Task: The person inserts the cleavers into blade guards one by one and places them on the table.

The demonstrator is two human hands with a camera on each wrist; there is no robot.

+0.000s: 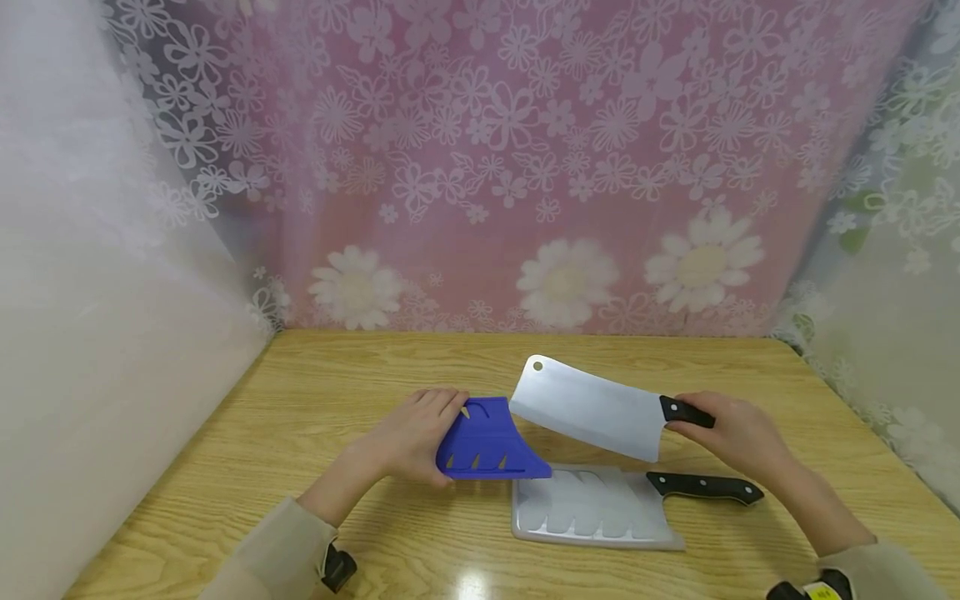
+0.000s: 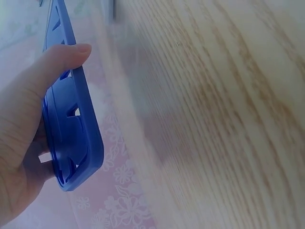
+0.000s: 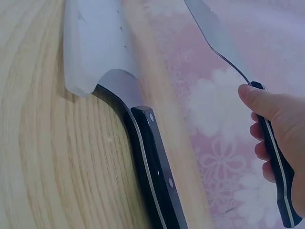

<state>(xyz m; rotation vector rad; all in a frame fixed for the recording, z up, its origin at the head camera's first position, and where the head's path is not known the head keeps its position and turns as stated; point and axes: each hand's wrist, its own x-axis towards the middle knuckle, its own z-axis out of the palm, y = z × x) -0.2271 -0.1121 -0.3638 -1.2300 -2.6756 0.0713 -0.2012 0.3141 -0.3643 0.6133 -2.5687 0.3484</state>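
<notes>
My left hand [image 1: 420, 437] grips a blue plastic blade cover [image 1: 483, 442] with slots along its edge, raised off the table; in the left wrist view the thumb lies along the edge of the cover [image 2: 71, 109]. A cleaver [image 1: 588, 408] with a black handle is in my right hand [image 1: 735, 429], its bare blade tilted, the holed corner close beside the cover's open end. In the right wrist view, fingers wrap the cleaver's handle [image 3: 274, 143]. Below both lies a second cleaver in a whitish translucent blade cover [image 1: 592, 508], its black handle [image 1: 705, 486] pointing right.
The wooden table [image 1: 337, 375] runs back to a pink floral curtain [image 1: 465, 167]. Pale sheets hang at the left [image 1: 112, 292] and right [image 1: 892, 333] sides. The sheathed cleaver occupies the table's front middle, under my hands.
</notes>
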